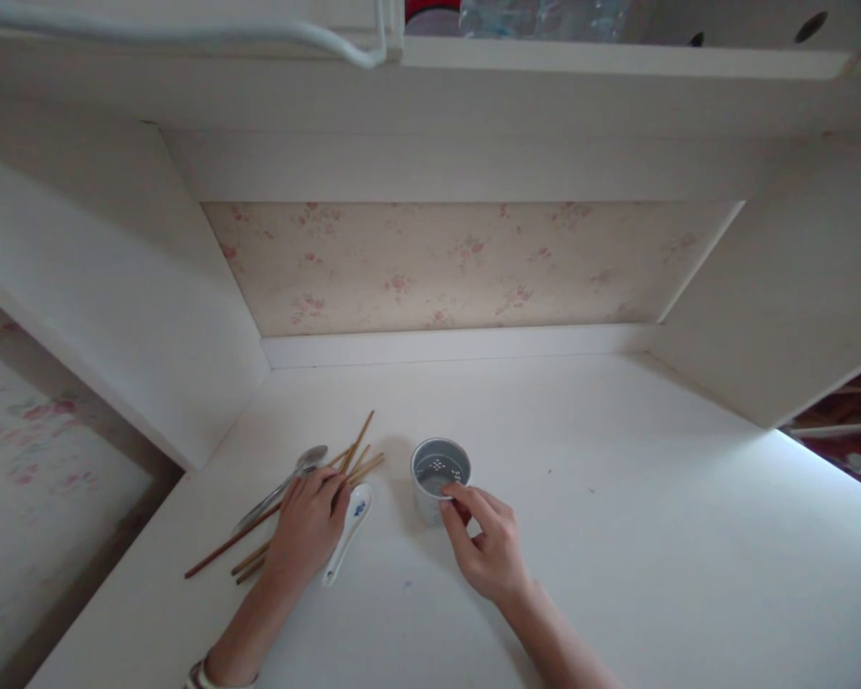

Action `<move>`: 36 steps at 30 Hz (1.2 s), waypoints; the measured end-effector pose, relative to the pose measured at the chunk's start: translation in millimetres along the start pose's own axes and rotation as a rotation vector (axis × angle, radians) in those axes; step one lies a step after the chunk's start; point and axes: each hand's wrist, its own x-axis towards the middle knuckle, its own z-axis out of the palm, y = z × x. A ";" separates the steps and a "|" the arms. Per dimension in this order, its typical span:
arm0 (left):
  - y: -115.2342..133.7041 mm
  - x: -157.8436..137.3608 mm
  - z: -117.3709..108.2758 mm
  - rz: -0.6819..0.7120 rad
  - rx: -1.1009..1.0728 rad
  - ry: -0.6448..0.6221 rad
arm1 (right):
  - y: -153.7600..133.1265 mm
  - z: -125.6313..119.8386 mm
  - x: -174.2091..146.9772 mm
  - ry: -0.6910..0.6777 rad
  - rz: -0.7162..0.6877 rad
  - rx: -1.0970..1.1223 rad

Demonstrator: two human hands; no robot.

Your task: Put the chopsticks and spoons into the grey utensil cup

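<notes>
A grey utensil holder (430,512), cup-shaped with small drain holes in its bottom, stands upright with nothing inside. The thumb and fingers of my right hand (492,545) pinch its near right rim. To the left, my left hand (307,522) lies over several wooden chopsticks (359,442), its fingers bent around them and the fingertips partly hidden. A white ceramic spoon (349,536) with a blue mark lies just right of that hand. Beyond it on the left, metal spoons (276,493) rest beside a darker chopstick (222,548).
The white tabletop (617,536) carries all these things. White side panels (115,258) rise left and right, with a floral back wall (466,268) between them. A shelf (474,105) overhangs the back, and a pale cable (187,29) crosses the top left.
</notes>
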 end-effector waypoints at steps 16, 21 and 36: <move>-1.3 -1.8 -18.6 -0.055 -0.184 0.173 | 9.7 0.3 -5.8 0.179 0.199 0.159; -9.0 -4.2 -26.3 -0.067 -0.093 0.137 | 18.9 -0.4 5.9 0.420 0.443 0.507; -19.9 -1.9 -46.9 -0.026 -0.060 -0.317 | 38.8 8.6 15.3 0.309 0.730 0.690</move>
